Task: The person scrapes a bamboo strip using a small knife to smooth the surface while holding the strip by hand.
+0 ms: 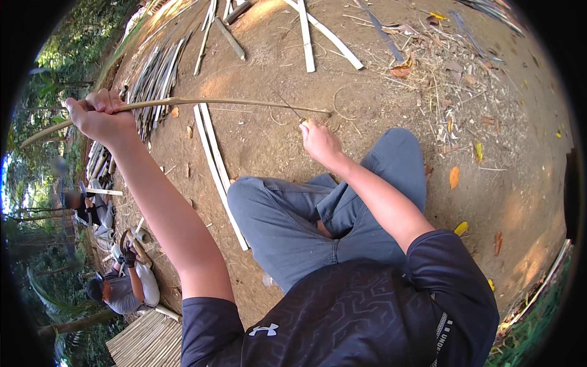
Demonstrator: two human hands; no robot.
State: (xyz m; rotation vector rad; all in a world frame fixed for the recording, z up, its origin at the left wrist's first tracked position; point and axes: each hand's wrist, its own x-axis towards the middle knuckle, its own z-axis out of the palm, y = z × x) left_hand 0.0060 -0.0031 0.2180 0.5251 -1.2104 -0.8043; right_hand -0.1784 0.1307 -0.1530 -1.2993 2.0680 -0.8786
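My left hand, raised at the far left, is closed round a long, thin bamboo strip. The strip bows gently across the view, and its far tip sits just above my right hand. Low in front of my knees, my right hand grips a knife with a thin, dark blade. A bit of its yellow handle shows at my fingers. The blade crosses the strip near its right end; whether it touches I cannot tell. I sit on the bare ground with my legs folded.
Two pale split strips lie left of my knee. A bundle of bamboo strips is beyond them. More split pieces lie ahead, with shavings at right. Two people are at left, the nearer beside a slatted mat.
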